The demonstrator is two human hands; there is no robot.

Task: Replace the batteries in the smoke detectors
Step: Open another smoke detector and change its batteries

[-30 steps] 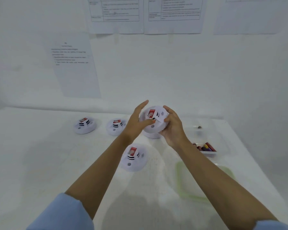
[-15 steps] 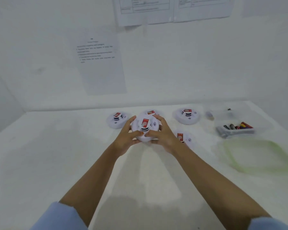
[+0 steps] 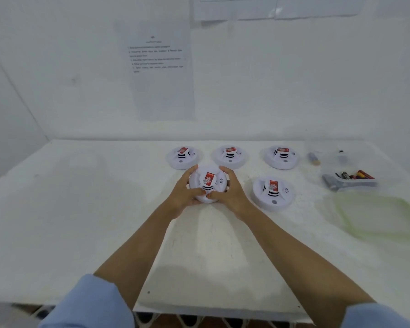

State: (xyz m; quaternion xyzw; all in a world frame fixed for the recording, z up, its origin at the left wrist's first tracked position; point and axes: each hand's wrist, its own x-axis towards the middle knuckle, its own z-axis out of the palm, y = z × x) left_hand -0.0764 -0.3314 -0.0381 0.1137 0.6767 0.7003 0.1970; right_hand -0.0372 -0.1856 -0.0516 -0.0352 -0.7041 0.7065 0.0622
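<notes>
My left hand [image 3: 184,195] and right hand [image 3: 231,195] curl fingers [image 3: 192,170] round one closed smoke detector [image 3: 207,183]; four other detectors [image 3: 273,192] lie closed too. I judge nothing visibly finished.

One camera is sitting on the person's head. It is looking forward and down over the table [image 3: 81,209], close above the arms [image 3: 137,252]. It is facing the detector [image 3: 208,183] in the middle and the wall [image 3: 270,79] far behind.
</notes>
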